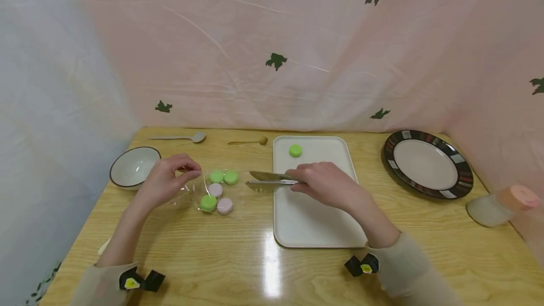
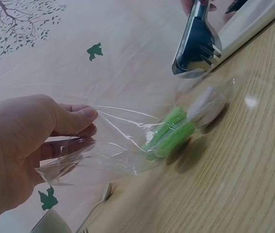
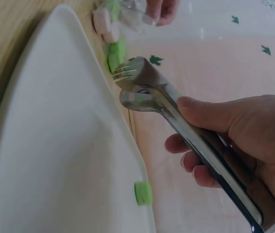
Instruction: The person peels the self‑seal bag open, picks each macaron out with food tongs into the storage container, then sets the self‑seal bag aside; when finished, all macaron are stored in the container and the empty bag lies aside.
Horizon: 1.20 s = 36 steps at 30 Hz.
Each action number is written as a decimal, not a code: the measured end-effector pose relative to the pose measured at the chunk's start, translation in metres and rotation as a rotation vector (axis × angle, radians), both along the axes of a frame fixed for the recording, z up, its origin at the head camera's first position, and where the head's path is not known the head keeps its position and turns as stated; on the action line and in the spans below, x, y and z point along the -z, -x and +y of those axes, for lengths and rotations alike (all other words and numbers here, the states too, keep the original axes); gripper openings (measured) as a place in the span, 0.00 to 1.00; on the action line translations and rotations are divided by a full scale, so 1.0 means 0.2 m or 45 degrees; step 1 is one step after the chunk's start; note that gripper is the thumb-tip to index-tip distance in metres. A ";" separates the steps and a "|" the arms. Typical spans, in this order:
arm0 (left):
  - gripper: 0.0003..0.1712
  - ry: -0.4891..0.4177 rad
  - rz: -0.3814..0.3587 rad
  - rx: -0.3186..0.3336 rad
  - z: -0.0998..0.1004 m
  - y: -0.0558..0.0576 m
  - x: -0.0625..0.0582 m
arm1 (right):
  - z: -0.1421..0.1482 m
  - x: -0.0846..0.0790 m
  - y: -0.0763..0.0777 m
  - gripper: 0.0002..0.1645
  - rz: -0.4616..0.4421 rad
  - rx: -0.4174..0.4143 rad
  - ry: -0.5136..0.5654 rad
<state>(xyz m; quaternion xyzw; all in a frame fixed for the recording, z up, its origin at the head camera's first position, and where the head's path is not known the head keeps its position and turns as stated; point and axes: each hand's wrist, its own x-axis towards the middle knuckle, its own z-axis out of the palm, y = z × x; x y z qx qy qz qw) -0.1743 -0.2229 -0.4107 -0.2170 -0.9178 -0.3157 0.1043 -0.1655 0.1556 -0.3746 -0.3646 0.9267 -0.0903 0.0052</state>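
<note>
In front of me, the wooden table (image 1: 229,259) bears a clear bag (image 2: 128,170) of macarons (image 1: 216,190), a white tray (image 1: 314,228), a dark-rimmed plate (image 1: 425,164), a lidded jar (image 1: 489,209), a bowl (image 1: 133,166), a spoon (image 1: 198,137) and a gold-coloured utensil (image 1: 262,140)

I have the tray (image 1: 318,228) right of centre on the table (image 1: 204,259), one macaron (image 1: 295,150) lying near its far edge. To its left is the bag (image 2: 120,158) with five macarons (image 1: 225,206) inside; the left hand (image 1: 165,181) sits between these and the bowl (image 1: 135,165). Over the tray I see the right hand (image 1: 325,183), tongs (image 1: 267,182) extending leftward past the edge. Behind the bag lie two spoons (image 1: 198,137) (one farther left). Right of the tray stands the plate (image 1: 425,164), with the jar (image 1: 488,210) right of that and nearer the front.
</note>
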 end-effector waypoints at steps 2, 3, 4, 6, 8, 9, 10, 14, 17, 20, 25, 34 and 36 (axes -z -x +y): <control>0.02 -0.001 -0.019 -0.009 0.00 0.00 0.00 | -0.02 0.01 -0.01 0.05 0.028 -0.028 -0.011; 0.02 0.000 -0.025 -0.014 0.00 0.00 0.00 | -0.03 0.01 -0.01 0.05 0.041 -0.039 -0.014; 0.01 0.000 -0.034 -0.023 0.00 0.00 0.00 | -0.04 0.01 -0.01 0.05 0.057 -0.050 -0.022; 0.02 0.006 -0.047 -0.040 0.00 0.00 0.00 | -0.05 0.02 -0.01 0.05 0.079 -0.066 -0.040; 0.02 0.012 -0.062 -0.057 0.00 0.00 0.00 | -0.07 0.02 -0.02 0.05 0.077 -0.073 -0.053; 0.02 0.014 -0.071 -0.065 0.00 0.00 0.00 | -0.07 0.02 -0.02 0.06 0.074 -0.076 -0.059; 0.02 0.015 -0.076 -0.069 0.00 0.00 0.00 | -0.08 0.02 -0.02 0.06 0.071 -0.079 -0.067; 0.02 0.007 -0.080 -0.067 0.00 0.00 0.00 | -0.10 0.01 -0.02 0.09 0.069 -0.091 -0.068; 0.02 -0.003 -0.073 -0.063 0.00 0.00 0.00 | -0.12 0.02 -0.02 0.09 0.085 -0.104 -0.066; 0.02 -0.010 -0.069 -0.058 0.00 0.00 0.00 | -0.13 0.02 -0.01 0.08 0.087 -0.107 -0.070; 0.02 -0.008 -0.074 -0.047 0.01 0.00 0.00 | -0.12 0.03 -0.02 0.07 0.076 -0.100 -0.085; 0.02 -0.002 -0.058 -0.064 0.01 0.00 0.00 | -0.16 0.04 -0.03 0.07 0.104 -0.154 -0.095; 0.02 0.001 -0.056 -0.068 0.01 0.00 0.00 | -0.17 0.04 -0.03 0.08 0.101 -0.145 -0.091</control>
